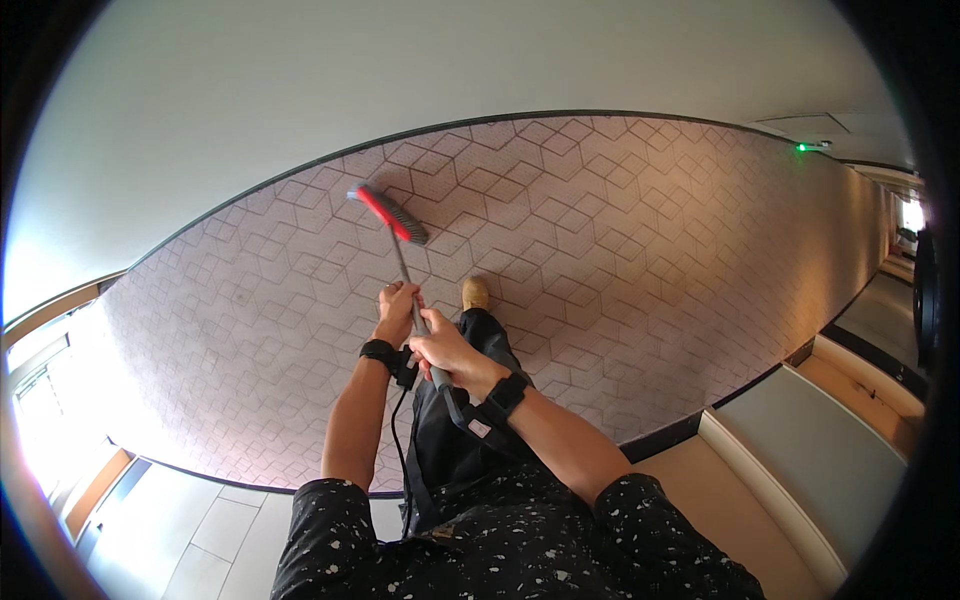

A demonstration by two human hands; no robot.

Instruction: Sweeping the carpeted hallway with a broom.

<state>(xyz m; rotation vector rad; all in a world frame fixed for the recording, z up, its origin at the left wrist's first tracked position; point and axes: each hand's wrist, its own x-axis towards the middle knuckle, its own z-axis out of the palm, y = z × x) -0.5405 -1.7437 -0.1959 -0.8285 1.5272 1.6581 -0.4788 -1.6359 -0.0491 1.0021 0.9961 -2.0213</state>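
Observation:
A broom with a red and grey head (381, 213) is out in front of me over the patterned carpet (540, 202), its bristles angled toward the right. From the head a grey handle (400, 255) runs back to my body. My left hand (397, 309) grips the handle partway along, closer to the head. Below it on the same shaft, my right hand (450, 351) is wrapped around the thicker grip, whose black end reaches my waist. It is unclear whether the bristles touch the carpet.
Along the far side stands a plain pale wall (450, 67) with a dark baseboard (360, 150). A wooden door (765, 510) is behind me at the right. Bright windows (45, 405) are at the left end. A green light (802, 148) shows on the right. My tan shoe (475, 293) is forward.

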